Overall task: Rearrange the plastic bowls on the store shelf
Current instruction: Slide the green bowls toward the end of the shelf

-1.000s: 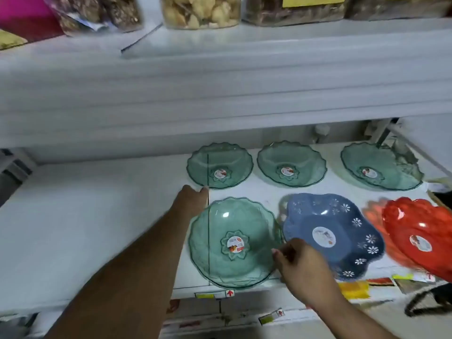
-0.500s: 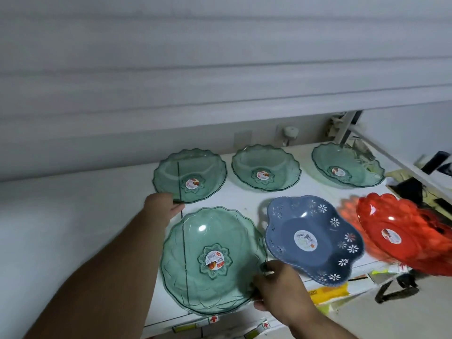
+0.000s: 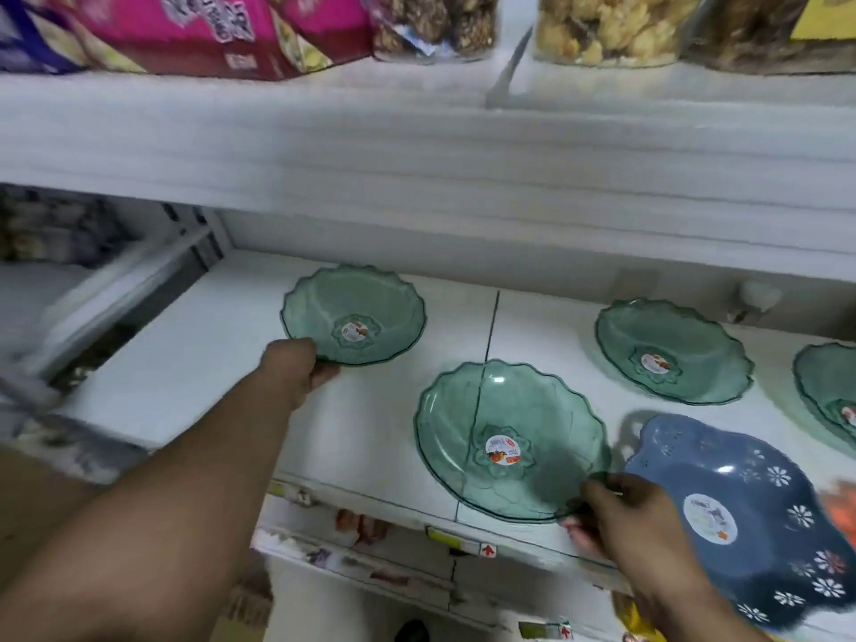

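Observation:
Several clear green scalloped plastic bowls lie on the white shelf. My left hand grips the near rim of the back-left green bowl. My right hand pinches the near right rim of the large front green bowl. Another green bowl sits at the back right, and a further green bowl is cut off by the right edge. A blue flower-patterned bowl lies at the front right, partly behind my right wrist.
Above, an upper shelf carries a pink box and clear snack jars. A sliver of an orange-red bowl shows at the right edge. Price tags line the shelf front. A side rack stands left.
My left hand has carried the back-left green bowl further left along the shelf, away from the others. My right hand stays on the front green bowl's rim. The view has swung left and upward.

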A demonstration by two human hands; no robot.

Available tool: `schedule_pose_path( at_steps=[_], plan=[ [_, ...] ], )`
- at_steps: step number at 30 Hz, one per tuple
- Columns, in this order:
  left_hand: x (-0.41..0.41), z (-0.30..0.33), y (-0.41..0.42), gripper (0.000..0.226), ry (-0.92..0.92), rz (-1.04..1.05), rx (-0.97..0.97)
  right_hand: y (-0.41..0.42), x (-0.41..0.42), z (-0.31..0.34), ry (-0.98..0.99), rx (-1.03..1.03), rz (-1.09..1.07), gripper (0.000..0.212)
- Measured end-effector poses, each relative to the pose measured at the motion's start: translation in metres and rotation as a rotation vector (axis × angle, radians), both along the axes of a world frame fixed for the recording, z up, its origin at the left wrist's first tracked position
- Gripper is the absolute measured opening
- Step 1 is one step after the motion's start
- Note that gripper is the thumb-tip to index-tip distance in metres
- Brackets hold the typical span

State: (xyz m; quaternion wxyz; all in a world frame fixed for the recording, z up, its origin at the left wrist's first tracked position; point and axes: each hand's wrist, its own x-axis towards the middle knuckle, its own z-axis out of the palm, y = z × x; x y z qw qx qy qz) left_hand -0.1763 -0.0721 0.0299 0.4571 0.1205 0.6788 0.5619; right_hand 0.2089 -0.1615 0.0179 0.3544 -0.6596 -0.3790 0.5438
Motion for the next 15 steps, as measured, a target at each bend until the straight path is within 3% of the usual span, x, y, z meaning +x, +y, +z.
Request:
schedule_pose_path(
  at_steps=[7, 15],
  plan=[
    [-0.052, 0.001, -0.061, 0.029, 0.009, 0.181, 0.045, 0.022, -0.031, 0.013, 0.076, 0.039, 0.019, 0.013],
    [-0.129, -0.010, -0.052, 0.018, -0.015, 0.243, 0.053, 0.045, -0.117, 0.030, 0.158, 0.094, 0.026, 0.011]
  ],
)
